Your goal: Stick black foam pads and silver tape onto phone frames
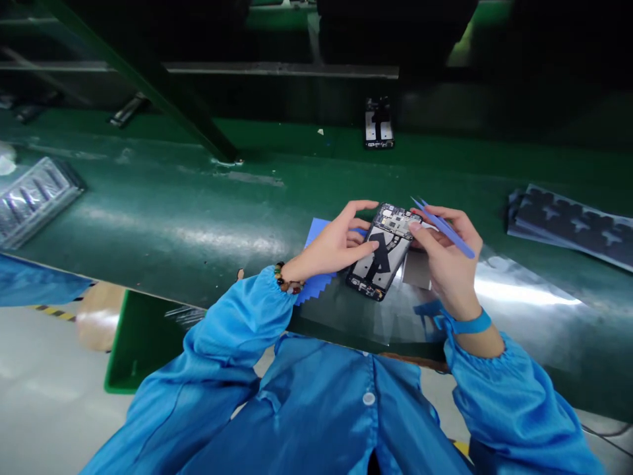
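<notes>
In the head view, an opened black smartphone with its back cover off and the circuit board showing (pixel 382 253) sits just above the green work table (pixel 163 211), near the front edge, a little right of the middle of the picture. Its long axis runs diagonally: the end with the circuit board points away and to the right, the other end points toward the person and to the left.

The left hand (pixel 336 245) holds the phone from its left side. The fingers are partly curled, the thumb rests on the open face near the middle, and the index finger arches over toward the upper left corner.

The right hand (pixel 448 254) is at the upper right corner of the phone. Its fingers are closed around a pair of slim blue plastic tweezers (pixel 444 227), which lie across the hand with the tips pointing up and to the left, above the top end of the phone. A fingertip of this hand touches the right edge of the phone.

Under the left hand lies a blue cloth with a zigzag edge (pixel 312 285).
</notes>
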Tool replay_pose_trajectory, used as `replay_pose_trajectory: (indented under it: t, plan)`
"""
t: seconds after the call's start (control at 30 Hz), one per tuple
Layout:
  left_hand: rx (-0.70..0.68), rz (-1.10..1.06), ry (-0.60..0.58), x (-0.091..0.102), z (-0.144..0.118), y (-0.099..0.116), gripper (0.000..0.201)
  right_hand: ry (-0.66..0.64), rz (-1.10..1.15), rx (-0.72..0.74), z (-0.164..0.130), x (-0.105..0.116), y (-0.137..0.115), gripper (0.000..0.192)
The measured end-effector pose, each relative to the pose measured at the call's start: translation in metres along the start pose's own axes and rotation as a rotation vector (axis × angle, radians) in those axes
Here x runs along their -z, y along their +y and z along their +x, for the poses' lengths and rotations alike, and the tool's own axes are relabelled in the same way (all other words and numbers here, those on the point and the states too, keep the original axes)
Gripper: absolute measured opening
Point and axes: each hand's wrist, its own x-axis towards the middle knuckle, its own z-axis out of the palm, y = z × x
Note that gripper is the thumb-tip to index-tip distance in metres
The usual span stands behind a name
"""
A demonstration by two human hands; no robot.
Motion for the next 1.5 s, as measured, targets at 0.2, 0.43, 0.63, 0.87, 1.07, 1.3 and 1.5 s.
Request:
replay_pose_trajectory:
  t: [0.2,0.43,0.63,0.87,1.07,1.3,1.5]
  plan:
    - [-0.167,0.389,-0.270,0.012,-0.005,0.015,0.037,0.001,-0.015,-0.017,-0.001,0.003,-0.005,0.033]
    - [-0.196,0.546,-0.318,0.009,-0.006,0.013,0.035,-0.038,-0.035,-0.032,-0.003,0.001,-0.007,0.029]
    - [-0.131,0.677,-0.339,0.008,-0.008,0.017,0.028,-0.074,-0.059,-0.059,-0.006,-0.001,-0.006,0.031]
    - [-0.218,0.670,-0.355,0.009,-0.006,0.015,0.021,-0.084,-0.051,-0.089,-0.007,-0.004,-0.009,0.032]
    - [-0.316,0.499,-0.299,0.010,-0.006,0.022,0.017,-0.072,-0.024,-0.091,-0.007,-0.002,-0.009,0.032]
    - [-0.254,0.073,0.103,0.034,0.000,0.023,0.035,-0.025,0.004,-0.072,-0.005,0.001,-0.007,0.031]
    - [-0.117,0.357,0.494,0.119,-0.016,-0.002,0.034,0.001,0.053,-0.113,-0.005,-0.002,-0.010,0.033]
